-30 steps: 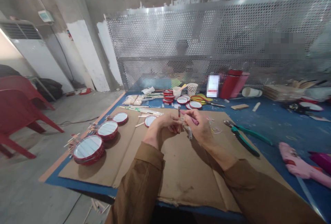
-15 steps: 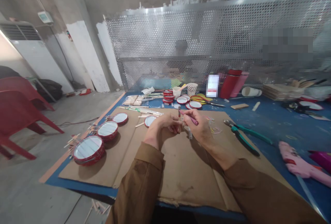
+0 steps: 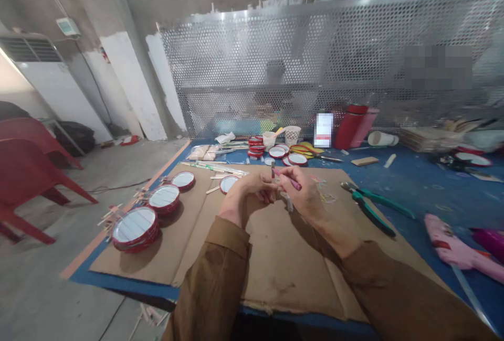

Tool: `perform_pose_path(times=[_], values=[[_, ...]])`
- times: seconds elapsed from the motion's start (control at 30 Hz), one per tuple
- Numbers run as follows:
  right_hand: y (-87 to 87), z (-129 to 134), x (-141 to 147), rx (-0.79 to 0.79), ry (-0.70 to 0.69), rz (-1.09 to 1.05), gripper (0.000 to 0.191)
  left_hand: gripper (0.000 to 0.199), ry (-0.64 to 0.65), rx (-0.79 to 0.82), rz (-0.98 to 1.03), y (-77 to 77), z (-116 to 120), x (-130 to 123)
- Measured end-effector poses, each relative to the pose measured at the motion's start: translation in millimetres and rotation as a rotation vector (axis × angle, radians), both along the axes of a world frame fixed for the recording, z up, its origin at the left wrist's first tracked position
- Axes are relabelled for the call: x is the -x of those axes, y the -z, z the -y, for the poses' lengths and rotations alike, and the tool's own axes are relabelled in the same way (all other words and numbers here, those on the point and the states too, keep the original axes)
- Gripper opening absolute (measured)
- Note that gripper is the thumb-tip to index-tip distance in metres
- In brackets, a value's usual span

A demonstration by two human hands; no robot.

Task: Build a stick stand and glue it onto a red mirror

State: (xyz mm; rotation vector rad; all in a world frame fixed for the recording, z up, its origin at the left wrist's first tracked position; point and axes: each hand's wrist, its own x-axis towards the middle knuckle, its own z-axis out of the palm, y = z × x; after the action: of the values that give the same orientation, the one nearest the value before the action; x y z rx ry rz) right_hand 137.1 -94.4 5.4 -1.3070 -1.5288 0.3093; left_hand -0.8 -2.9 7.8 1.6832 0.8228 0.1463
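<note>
Over the cardboard sheet (image 3: 287, 257), my two hands meet. My right hand (image 3: 301, 191) is closed round a slim pink pen (image 3: 290, 179), its tip pointing up and left. My left hand (image 3: 260, 188) is closed, fingers curled, beside that tip. A short upright piece, grey above and reddish below (image 3: 273, 170), rises just over the left fingers; what they grip is mostly hidden. A pale, whitish strip (image 3: 290, 203) hangs under the right fingers, too small to name. Behind my left wrist lies a round white disc with a red rim (image 3: 228, 184).
Red-rimmed round pieces with sticks (image 3: 134, 228) line the left side. Green-handled pliers (image 3: 374, 210) and a pink glue gun (image 3: 449, 244) lie to the right. Small rubber bands (image 3: 326, 194) rest near my right hand. Cups (image 3: 292, 135), a phone (image 3: 323, 130) and a red bottle (image 3: 350, 127) stand behind.
Both hands stay almost where they were, the pen still in the right one. Only a very slight shift of the fingers and the view shows.
</note>
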Motion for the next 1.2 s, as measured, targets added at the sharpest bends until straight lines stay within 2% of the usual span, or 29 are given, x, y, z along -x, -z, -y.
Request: perform_pose_path(times=[0.23,0.43,0.63,0.9,1.2], values=[[-1.7,0.8,0.2,-0.006,0.013,-0.053,0.018,0.033,-0.004,0.013,-0.028,-2.2,1.3,0.1],[0.0,-0.7,0.7,0.002,-0.013,-0.008,0.017,0.033,-0.017,0.013,0.002,-1.6,2.0,0.7],[1.1,-1.2,-2.5,0.004,0.063,-0.103,0.022,0.025,-0.013,0.017,-0.010,-2.2,2.2,-0.2],[0.1,1.5,1.7,0.017,0.031,-0.085,0.019,0.034,-0.022,0.009,-0.009,-2.3,2.1,-0.5],[1.4,0.1,-0.4,0.004,0.033,-0.098,0.018,0.032,-0.027,0.030,-0.001,-1.4,1.6,0.0]])
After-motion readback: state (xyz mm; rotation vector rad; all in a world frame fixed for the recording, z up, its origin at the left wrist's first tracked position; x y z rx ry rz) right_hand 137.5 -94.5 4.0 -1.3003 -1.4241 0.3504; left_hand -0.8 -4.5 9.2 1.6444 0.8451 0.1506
